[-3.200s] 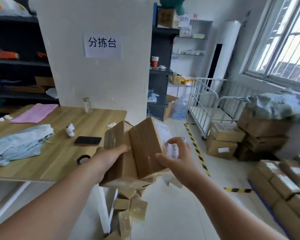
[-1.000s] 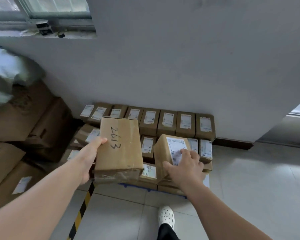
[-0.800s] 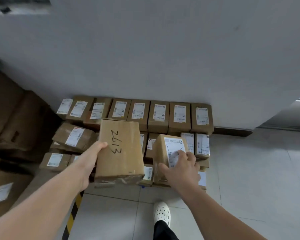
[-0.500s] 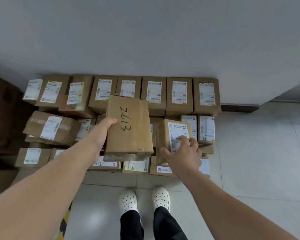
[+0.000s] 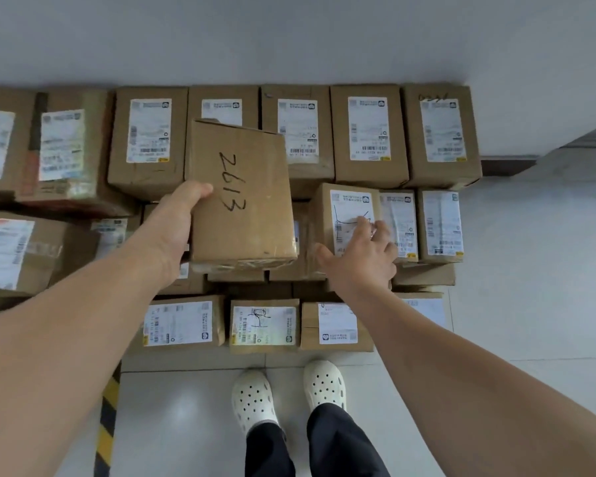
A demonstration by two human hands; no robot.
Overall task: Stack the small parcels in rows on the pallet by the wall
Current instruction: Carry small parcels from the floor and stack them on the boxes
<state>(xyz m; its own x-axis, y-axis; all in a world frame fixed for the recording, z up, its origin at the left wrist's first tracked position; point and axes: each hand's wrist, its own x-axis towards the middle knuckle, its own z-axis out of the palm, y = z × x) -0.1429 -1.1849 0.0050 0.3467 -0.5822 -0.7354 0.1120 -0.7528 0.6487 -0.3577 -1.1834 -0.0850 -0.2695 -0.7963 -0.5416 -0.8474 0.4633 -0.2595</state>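
Gripping the 2613 box [image 5: 245, 201] by its left edge, left hand [image 5: 172, 232]; right hand [image 5: 362, 259] clasped over a labelled parcel [image 5: 344, 208].

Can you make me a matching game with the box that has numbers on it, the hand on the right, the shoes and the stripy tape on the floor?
Things:
1. 2613 box
2. right hand
3. shoes
4. floor tape

Matches:
A. white with holes
B. yellow and black stripes
C. gripped by the left hand
D. holds a labelled box

Pairs: 1-C, 2-D, 3-A, 4-B.
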